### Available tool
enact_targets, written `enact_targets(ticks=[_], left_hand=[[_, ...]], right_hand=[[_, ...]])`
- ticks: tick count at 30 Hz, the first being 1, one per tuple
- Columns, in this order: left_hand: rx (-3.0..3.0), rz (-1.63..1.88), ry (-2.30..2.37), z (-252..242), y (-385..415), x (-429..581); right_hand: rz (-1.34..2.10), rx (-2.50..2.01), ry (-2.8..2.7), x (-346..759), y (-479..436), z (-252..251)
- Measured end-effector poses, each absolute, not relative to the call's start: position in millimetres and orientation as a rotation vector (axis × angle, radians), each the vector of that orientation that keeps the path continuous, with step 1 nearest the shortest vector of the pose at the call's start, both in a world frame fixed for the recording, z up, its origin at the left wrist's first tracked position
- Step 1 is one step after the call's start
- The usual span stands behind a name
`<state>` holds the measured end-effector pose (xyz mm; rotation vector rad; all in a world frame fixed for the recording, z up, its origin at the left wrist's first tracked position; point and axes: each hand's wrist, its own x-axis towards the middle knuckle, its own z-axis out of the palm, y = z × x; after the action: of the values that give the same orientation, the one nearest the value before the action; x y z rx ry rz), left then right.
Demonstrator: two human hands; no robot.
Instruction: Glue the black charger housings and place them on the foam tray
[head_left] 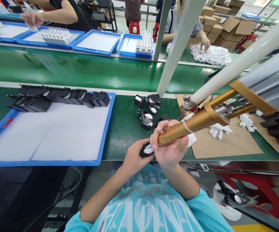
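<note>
My left hand (136, 155) is closed around a small black plastic housing (149, 150) with a white, glossy insert, held just over the table's front edge. My right hand (169, 151) wraps from below around the gold cylindrical tip (175, 132) of a machine, its fingers curled at the far side and its thumb on the near side. The tip end lies close by the housing; whether it touches is hidden by my fingers. Beyond my hands, several black housings (146, 121) with white inserts lie loosely on the green table (123, 129).
A blue-rimmed tray (100, 141) at left holds rows of black plastic boxes (64, 95). The machine's silver cylinder (270, 77) slants in from the right, above brown cardboard (228, 143) with white gloves (220, 130). Across the green conveyor (81, 69), co-workers handle white parts.
</note>
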<state>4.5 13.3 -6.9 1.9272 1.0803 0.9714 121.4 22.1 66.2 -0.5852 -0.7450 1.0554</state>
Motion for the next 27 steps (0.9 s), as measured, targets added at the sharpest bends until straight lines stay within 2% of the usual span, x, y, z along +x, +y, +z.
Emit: enact_targets(ticks=[6, 13, 18, 27], left_hand=[[1.938, 0.964, 1.063, -3.4, 14.0, 3.1], [2.047, 0.707, 1.223, -14.1, 28.6, -25.7], [1.853, 0.556, 1.079, -10.3, 46.3, -37.5], [1.615, 0.633, 0.934, -14.5, 59.4, -11.4]], right_hand=[[1.061, -0.557, -0.715, 120.4, 22.3, 64.9], [1.014, -0.609, -0.663, 126.9, 25.2, 64.3], [0.97, -0.632, -0.656, 139.8, 24.7, 61.6], [0.983, -0.519, -0.673, 153.0, 22.7, 55.9]])
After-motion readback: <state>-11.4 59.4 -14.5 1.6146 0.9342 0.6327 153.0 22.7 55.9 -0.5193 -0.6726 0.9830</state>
